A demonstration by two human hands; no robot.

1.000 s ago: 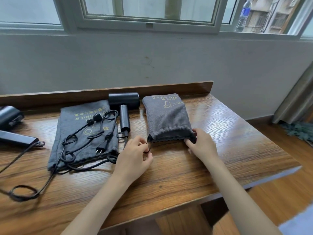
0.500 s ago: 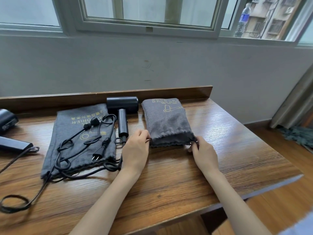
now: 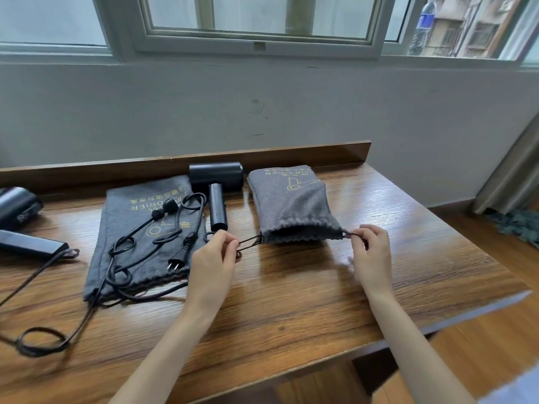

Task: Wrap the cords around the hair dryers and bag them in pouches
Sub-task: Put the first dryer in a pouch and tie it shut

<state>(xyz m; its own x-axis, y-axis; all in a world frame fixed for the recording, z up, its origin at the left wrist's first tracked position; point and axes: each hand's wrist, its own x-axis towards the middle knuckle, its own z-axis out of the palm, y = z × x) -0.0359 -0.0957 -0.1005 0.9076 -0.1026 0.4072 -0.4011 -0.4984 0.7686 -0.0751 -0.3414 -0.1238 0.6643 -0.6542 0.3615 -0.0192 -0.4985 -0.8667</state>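
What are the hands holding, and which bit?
The full pouch's drawstring. The left hand pinches its loop at the left of the mouth, the right hand its loop at the right.

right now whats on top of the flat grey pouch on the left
A black cord lies looped across the flat pouch, its plug near the pouch's opening. Whatever is under or inside the pouch is hidden by the fabric.

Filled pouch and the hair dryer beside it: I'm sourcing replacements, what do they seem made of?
The filled pouch looks like matte grey felt-like fabric: it puckers at its mouth. The hair dryer looks like smooth black plastic, faintly sheened.
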